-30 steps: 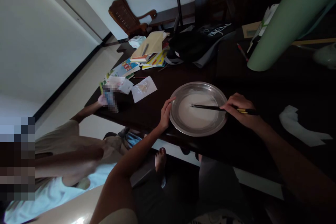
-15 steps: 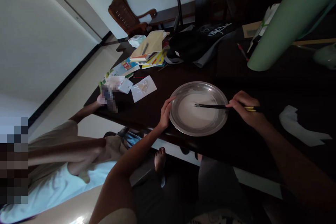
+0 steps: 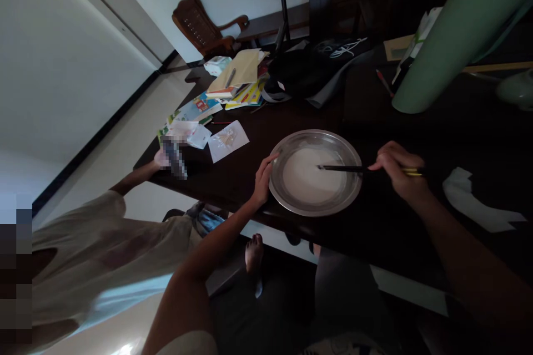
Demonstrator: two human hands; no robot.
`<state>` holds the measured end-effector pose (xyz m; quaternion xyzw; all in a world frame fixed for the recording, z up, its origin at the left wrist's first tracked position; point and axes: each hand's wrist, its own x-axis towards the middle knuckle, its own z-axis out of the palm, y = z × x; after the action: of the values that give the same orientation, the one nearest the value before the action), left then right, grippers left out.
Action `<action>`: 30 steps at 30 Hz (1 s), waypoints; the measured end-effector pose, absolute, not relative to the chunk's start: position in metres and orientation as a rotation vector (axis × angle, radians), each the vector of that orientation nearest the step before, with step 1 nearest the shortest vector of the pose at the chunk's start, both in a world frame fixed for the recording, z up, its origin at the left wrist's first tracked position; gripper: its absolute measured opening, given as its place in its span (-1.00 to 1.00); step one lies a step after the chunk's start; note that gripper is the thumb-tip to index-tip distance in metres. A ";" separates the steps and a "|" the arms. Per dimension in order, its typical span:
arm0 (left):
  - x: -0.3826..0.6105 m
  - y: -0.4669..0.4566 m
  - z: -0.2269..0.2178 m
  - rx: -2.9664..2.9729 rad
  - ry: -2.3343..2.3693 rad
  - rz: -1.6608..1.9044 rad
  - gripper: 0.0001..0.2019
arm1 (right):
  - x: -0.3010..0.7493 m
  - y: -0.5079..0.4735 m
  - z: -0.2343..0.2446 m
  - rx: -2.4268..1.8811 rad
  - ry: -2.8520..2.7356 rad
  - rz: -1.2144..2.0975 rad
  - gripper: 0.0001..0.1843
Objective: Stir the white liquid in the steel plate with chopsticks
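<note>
A round stainless steel basin (image 3: 353, 191) with a milky white liquid (image 3: 310, 180) in it stands near the table's edge. My left hand (image 3: 263, 180) grips the basin's left rim, fingers over the edge. On the other side, my right hand (image 3: 397, 169) is closed around a pair of dark chopsticks (image 3: 343, 168) with gold-coloured ends. Their tips are at the liquid near the basin's middle; how deep they reach I cannot tell. To the right of my right hand lies a torn white piece of paper (image 3: 474, 199).
Another person's hand (image 3: 160, 159) rests near a blurred-out object at the table's left end. A plastic packet on paper (image 3: 228, 140), stacked books (image 3: 237, 80), a black bag (image 3: 300, 75) and a green thermos flask (image 3: 458, 39) stand or lie around the dark table (image 3: 287, 119).
My right hand and the chopsticks have shifted right, their tips sliding the same way across the basin. My left hand stays on the rim. The other person's near arm has moved from across their body.
</note>
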<state>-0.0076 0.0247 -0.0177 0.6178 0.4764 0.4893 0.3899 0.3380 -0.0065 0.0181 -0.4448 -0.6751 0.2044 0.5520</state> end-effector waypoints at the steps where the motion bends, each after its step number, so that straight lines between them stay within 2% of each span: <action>1: -0.007 0.025 -0.018 1.568 1.210 1.244 -0.49 | 0.339 -0.007 0.017 -1.032 -1.567 0.508 -0.48; 3: -0.008 0.026 -0.018 1.563 1.211 1.244 -0.52 | 0.338 -0.008 0.016 -1.010 -1.594 0.555 -0.47; 8: -0.008 0.026 -0.019 1.568 1.220 1.230 -0.48 | 0.329 -0.005 0.015 -1.072 -1.793 0.512 -0.60; 15: -0.010 0.026 -0.019 1.586 1.222 1.237 -0.49 | 0.338 -0.007 0.015 -1.061 -1.540 0.589 -0.39; 21: -0.011 0.025 -0.016 1.587 1.220 1.225 -0.47 | 0.323 -0.008 0.017 -1.087 -1.764 0.508 -0.58; 27: -0.012 0.023 -0.014 1.584 1.207 1.226 -0.49 | 0.334 -0.009 0.018 -1.057 -1.579 0.602 -0.44; 30: -0.014 0.022 -0.013 1.593 1.219 1.220 -0.50 | 0.326 -0.010 0.018 -1.053 -1.713 0.606 -0.50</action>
<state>-0.0137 0.0218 -0.0132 0.6259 0.4787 0.4793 0.3865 0.3255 -0.0105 0.0184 -0.4349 -0.7076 0.2501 0.4975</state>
